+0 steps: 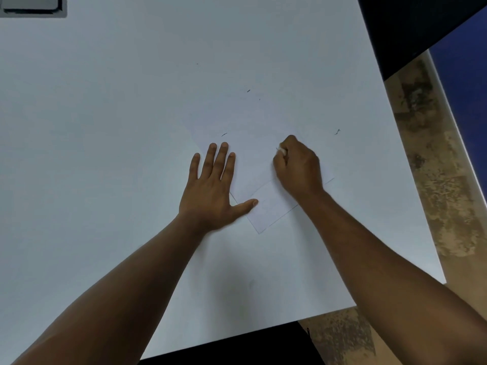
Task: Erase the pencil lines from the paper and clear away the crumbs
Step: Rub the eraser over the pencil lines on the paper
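head view, paper: a white sheet point(266, 206) is seen lying flat on the white table point(105, 127), turned at a slant, its near corner pointing toward the person; its far edges are barely told from the tabletop.
head view, left hand: the left hand point(210, 191) is laid flat on the sheet's left edge, fingers straight and slightly spread, thumb stretched out to the right onto the paper; nothing is gripped, the sheet is only pressed down.
head view, right hand: the right hand point(297, 167) is curled tight, and a small white eraser point(282, 151) is pinched at its fingertips, with only a sliver of it showing; its tip is held against the paper.
head view, key relation: the eraser lies to the right of and slightly beyond the left fingertips, well apart from them; the unrubbed part of the sheet lies between the two hands and nearer the person, so the right hand is judged the one to work leftward and back.
head view, pencil lines: no lines can be made out on the sheet.
head view, crumbs: dark crumbs point(337, 132) are scattered beyond and to the right of the hands, some on the bare table; clearing is judged not yet done.
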Tool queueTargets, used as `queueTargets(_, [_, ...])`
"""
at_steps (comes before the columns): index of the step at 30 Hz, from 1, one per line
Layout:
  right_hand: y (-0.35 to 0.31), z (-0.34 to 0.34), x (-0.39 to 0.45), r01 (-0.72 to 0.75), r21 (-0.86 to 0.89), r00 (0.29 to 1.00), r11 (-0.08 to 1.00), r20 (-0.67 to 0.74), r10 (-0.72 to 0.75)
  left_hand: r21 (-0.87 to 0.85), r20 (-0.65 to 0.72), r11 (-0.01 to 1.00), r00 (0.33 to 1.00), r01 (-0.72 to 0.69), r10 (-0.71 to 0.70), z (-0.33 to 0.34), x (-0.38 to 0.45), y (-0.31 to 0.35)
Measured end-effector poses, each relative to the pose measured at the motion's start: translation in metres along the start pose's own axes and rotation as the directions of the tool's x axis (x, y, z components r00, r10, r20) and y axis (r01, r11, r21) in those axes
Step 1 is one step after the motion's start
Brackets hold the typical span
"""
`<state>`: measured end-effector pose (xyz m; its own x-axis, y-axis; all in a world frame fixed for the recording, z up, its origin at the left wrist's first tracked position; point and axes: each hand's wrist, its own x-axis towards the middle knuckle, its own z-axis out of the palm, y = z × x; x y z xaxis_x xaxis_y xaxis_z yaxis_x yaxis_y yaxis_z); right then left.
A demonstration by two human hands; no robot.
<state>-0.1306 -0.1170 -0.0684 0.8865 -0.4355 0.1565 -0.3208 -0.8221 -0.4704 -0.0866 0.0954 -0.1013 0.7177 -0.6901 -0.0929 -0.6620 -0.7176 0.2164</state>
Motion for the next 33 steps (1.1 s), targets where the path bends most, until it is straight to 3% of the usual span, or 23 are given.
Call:
queueTargets(5, [-0.033,0.015,-0.035,0.2,0.108,0.949,0.974,0.227,-0.22,-0.007,-0.026,1.0,0.999,-0.024,0.024,0.001,0.0,0.0])
queueTargets(10, [-0.018,0.009,0.0,0.142,0.054,0.977,0.988,0.154,-0.149,0.0,-0.013,1.0,1.0,-0.013,0.013,0.0,0.0,-0.001])
queueTargets(16, [-0.029,0.007,-0.027,0.247,0.11,0.917,0.963,0.295,-0.268,0.012,-0.006,1.0,1.0,-0.017,0.017,0.0,0.001,-0.001])
queueTargets(22, [-0.034,0.014,0.005,0.191,0.061,0.952,0.98,0.232,-0.2,0.003,0.001,1.0,1.0,-0.013,0.013,0.0,0.001,-0.001])
queueTargets(28, [-0.025,-0.007,-0.054,0.184,0.084,0.931,0.979,0.303,-0.201,0.001,-0.009,1.0,1.0,-0.012,0.012,-0.001,0.001,-0.001])
queueTargets(33, [-0.032,0.009,-0.014,0.184,0.06,0.951,0.981,0.242,-0.193,-0.004,0.002,1.0,1.0,-0.011,0.011,-0.001,0.001,-0.001])
